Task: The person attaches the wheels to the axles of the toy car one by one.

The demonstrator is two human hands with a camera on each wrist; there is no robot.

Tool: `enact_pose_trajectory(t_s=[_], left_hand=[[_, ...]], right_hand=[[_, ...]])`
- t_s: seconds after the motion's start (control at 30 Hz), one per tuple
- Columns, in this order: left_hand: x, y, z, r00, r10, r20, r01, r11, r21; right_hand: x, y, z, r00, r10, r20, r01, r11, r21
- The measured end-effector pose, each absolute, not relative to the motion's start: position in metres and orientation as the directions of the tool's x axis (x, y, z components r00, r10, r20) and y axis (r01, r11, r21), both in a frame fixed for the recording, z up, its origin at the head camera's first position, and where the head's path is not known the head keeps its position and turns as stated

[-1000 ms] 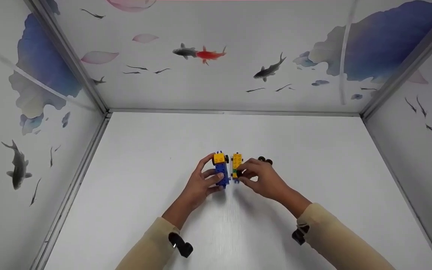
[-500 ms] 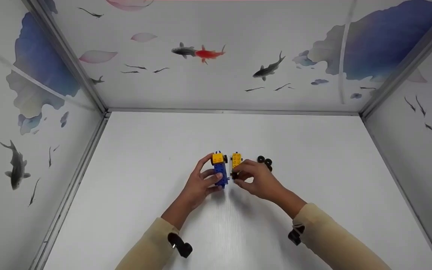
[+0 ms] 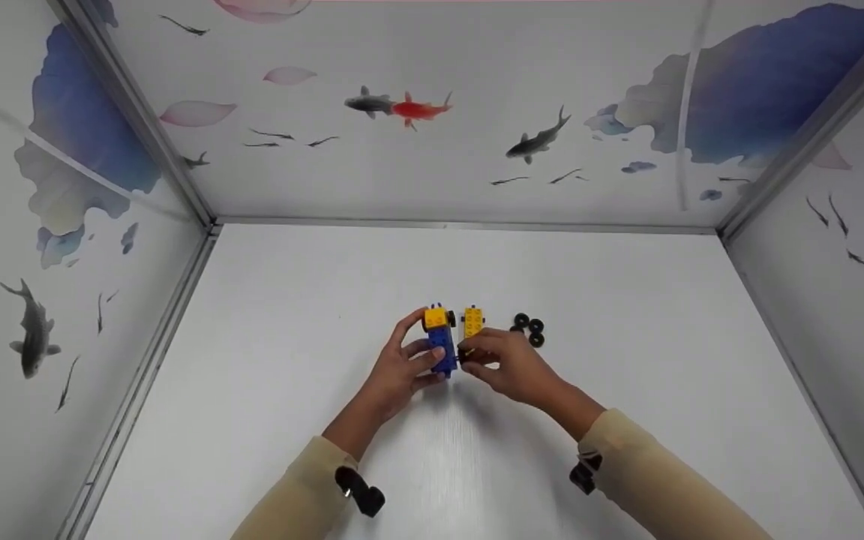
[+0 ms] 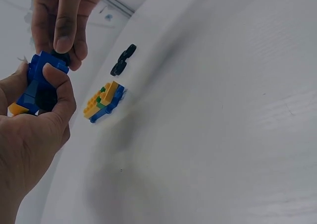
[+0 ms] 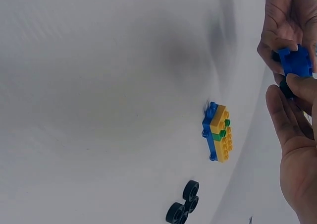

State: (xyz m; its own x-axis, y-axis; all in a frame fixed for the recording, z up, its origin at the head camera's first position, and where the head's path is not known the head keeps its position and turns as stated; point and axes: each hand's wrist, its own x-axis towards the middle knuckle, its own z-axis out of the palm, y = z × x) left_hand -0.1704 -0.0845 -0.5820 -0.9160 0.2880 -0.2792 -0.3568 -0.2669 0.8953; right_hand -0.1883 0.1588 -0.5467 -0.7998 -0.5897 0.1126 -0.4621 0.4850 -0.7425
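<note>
My left hand [image 3: 400, 367] grips a blue toy truck [image 3: 441, 339] with a yellow block on its far end, raised above the table. Black wheels are fitted by that block. In the right wrist view, my right hand [image 5: 297, 149] pinches a black wheel [image 5: 286, 88] between thumb and fingers, against the truck's blue body. Whether the wheel sits on its axle is hidden by the fingers. Just right of the truck, a second toy chassis [image 3: 473, 319] stands on the table, blue below with yellow and green blocks on top; no wheels show on it.
Several loose black wheels [image 3: 536, 326] lie close together on the white table [image 3: 312, 285], right of the second chassis. Printed panels [image 3: 447, 165] wall the table at the back and both sides.
My right hand has carried the wheel leftward to the side of the truck, uncovering more of the loose wheels. The left hand and truck have stayed nearly still.
</note>
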Motion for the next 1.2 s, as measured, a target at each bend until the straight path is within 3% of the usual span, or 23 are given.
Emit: enact_pose_trajectory(t_s=[0.7, 1.2], left_hand=[[-0.163, -0.071, -0.59, -0.93, 0.263, -0.256, -0.322, -0.251, 0.913], [-0.16, -0.073, -0.586, -0.93, 0.289, -0.227, -0.314, -0.304, 0.899]], right_hand=[[-0.182, 0.159, -0.548, -0.802, -0.579, 0.151, -0.505, 0.52, -0.689], [-0.184, 0.159, -0.546, -0.815, -0.561, 0.146, -0.468, 0.488, -0.737]])
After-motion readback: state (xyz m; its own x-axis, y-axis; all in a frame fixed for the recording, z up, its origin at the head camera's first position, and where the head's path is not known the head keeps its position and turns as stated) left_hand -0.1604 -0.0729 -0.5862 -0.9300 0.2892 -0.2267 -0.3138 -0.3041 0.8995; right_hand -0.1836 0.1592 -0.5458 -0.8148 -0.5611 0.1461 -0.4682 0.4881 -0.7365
